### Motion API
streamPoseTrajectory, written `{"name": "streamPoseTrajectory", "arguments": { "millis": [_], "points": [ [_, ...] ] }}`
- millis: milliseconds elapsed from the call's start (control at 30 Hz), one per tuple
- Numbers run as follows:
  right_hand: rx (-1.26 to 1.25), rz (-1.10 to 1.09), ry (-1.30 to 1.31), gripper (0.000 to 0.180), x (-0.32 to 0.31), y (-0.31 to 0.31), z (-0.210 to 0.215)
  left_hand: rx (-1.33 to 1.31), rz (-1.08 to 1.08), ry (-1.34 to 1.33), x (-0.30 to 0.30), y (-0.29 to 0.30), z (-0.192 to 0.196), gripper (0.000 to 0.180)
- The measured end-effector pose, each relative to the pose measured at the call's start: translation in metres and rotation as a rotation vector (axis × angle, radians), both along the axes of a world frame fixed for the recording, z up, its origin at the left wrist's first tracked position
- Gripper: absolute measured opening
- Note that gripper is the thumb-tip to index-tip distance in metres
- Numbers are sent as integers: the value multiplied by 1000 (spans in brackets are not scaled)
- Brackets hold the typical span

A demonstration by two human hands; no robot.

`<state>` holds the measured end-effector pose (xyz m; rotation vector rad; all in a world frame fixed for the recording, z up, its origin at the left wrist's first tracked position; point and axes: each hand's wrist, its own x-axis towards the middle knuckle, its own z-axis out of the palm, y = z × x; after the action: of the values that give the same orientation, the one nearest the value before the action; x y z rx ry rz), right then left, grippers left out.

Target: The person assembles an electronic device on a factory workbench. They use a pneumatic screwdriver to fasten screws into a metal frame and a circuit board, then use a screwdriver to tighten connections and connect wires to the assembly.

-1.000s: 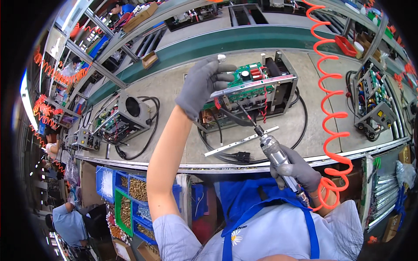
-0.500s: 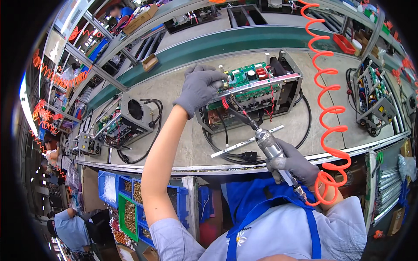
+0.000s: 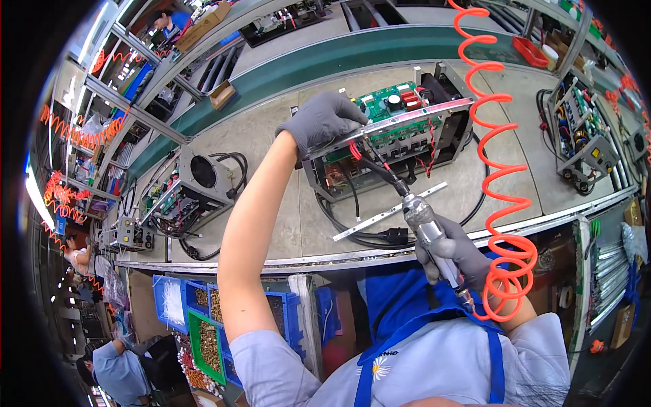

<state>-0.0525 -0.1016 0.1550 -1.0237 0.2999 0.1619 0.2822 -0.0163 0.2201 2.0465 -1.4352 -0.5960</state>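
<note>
While the grey-gloved left hand (image 3: pixel 323 121) clamps down on the upper left corner of the open-sided metal electronics chassis with a green circuit board (image 3: pixel 393 132), the grey-gloved right hand (image 3: pixel 456 252) is wrapped tight round a silver pneumatic screwdriver (image 3: pixel 427 227), bit tip pointed into the chassis front among red and black wires.

Head view: chassis sits mid-tabletop (image 3: pixel 271 203), near the front edge rail.
Handling judgement: sheet-metal frame looks stiff and fairly heavy; board and loose wiring fragile. Best held by frame edges or the top rail, not the board.
Screwdriver: rigid and smooth-bodied, tugged by the orange coiled air hose (image 3: pixel 505 203) trailing from its rear.

Surroundings: flat silver metal strip (image 3: pixel 388 212) lies loose just before the chassis; black power cable (image 3: pixel 369 234) loops beneath it, near the tool path. Second fan-fitted chassis (image 3: pixel 203 183) well to the left, third unit (image 3: pixel 576 136) to the right. Blue and green parts bins (image 3: pixel 203 319) below the tabletop. Another person (image 3: pixel 115 370) works at lower left.
</note>
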Motion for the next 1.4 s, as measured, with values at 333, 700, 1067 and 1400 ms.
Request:
{"name": "streamPoseTrajectory", "arguments": {
  "millis": [333, 700, 1067, 1400],
  "points": [
    [375, -55, -228, 58, -3, 38, -21, -59, -53, 98, 8, 2, -14, 25],
    [336, -121, -184, 59, 1, 59, -8, -198, -34, -327, -3, 16, -25, 26],
    [286, -180, -113, 52, 6, 69, 0, -172, 140, -299, -18, 11, -22, 55],
    [253, -164, -66, 60, 9, 69, 2, -122, 191, -275, -25, 13, -18, 56]
  ]
}}
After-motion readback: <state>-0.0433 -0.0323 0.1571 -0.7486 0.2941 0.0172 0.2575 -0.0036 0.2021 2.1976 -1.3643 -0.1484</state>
